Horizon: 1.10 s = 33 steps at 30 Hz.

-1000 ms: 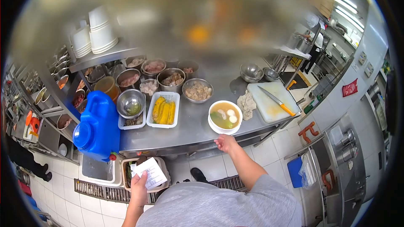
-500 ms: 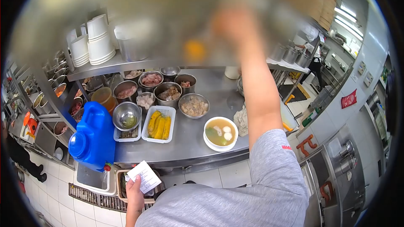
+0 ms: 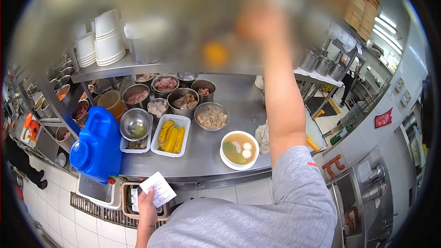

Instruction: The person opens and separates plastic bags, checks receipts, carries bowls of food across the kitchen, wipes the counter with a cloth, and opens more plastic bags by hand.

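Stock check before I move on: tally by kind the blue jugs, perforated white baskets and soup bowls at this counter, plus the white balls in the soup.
Blue jug: 1
Perforated white baskets: 2
Soup bowl: 1
White balls: 2
Total: 6

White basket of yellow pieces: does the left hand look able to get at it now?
Probably yes: nothing seems to block the left hand from the white basket on the counter, though the paper slip it holds could hinder gripping.
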Each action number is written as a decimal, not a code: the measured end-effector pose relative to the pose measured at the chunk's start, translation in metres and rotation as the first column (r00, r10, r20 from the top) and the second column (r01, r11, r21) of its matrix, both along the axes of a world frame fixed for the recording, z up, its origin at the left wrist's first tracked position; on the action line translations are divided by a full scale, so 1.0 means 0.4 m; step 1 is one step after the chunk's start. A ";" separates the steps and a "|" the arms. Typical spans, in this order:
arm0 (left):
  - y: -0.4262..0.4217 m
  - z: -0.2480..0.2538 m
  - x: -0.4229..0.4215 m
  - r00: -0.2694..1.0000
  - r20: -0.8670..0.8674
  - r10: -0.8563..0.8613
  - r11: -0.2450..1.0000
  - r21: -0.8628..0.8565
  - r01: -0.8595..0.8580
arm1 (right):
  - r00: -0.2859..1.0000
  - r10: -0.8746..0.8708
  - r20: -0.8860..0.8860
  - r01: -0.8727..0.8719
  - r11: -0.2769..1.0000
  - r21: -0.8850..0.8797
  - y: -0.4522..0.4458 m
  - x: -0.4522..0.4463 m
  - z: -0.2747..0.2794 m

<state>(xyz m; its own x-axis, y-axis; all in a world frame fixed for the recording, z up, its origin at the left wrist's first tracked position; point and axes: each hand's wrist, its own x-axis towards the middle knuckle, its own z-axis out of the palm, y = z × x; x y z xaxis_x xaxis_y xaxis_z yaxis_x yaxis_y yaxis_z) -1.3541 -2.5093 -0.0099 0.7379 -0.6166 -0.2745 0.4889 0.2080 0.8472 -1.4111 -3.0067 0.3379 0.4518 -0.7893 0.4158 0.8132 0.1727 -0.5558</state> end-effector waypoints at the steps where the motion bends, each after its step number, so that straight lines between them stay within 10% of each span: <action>1: -0.004 -0.006 -0.001 1.000 -0.005 -0.020 1.000 0.009 0.020 | 1.000 -0.019 0.010 0.019 1.000 0.003 0.014 -0.008 0.002; 8: -0.009 -0.014 -0.011 1.000 -0.008 -0.013 1.000 0.019 0.014 | 0.949 -0.291 -0.126 0.212 0.878 -0.428 -0.047 -0.082 0.106; 10: -0.002 -0.018 -0.013 1.000 -0.010 -0.002 1.000 0.020 0.003 | 0.663 -0.747 -0.058 0.522 0.516 -0.679 -0.049 -0.145 0.185; 13: 0.003 -0.030 -0.013 1.000 -0.012 0.012 1.000 0.016 -0.012 | 0.405 -0.914 -0.015 0.537 0.250 -0.806 -0.024 -0.200 0.237; 17: 0.002 -0.024 -0.019 0.999 -0.022 0.031 0.999 0.027 -0.030 | 0.349 -0.934 0.072 0.568 0.150 -0.809 -0.033 -0.228 0.243; 24: -0.003 -0.007 -0.016 1.000 0.010 -0.014 0.999 0.048 0.014 | 0.432 -0.886 -0.169 0.346 0.336 -0.876 -0.074 -0.236 0.199; 26: 0.003 -0.018 -0.013 0.999 0.022 -0.027 1.000 0.013 0.027 | -0.185 -0.968 0.172 0.190 -0.207 -0.960 -0.078 -0.245 0.179; 28: 0.001 -0.016 -0.021 1.000 0.003 0.026 1.000 -0.008 -0.026 | -0.282 -0.912 0.299 -0.098 -0.283 -0.954 -0.275 -0.240 0.153; 33: 0.002 -0.010 -0.022 1.000 0.011 -0.014 1.000 0.004 0.014 | -0.232 -0.947 0.222 0.166 -0.264 -0.950 -0.122 -0.276 0.089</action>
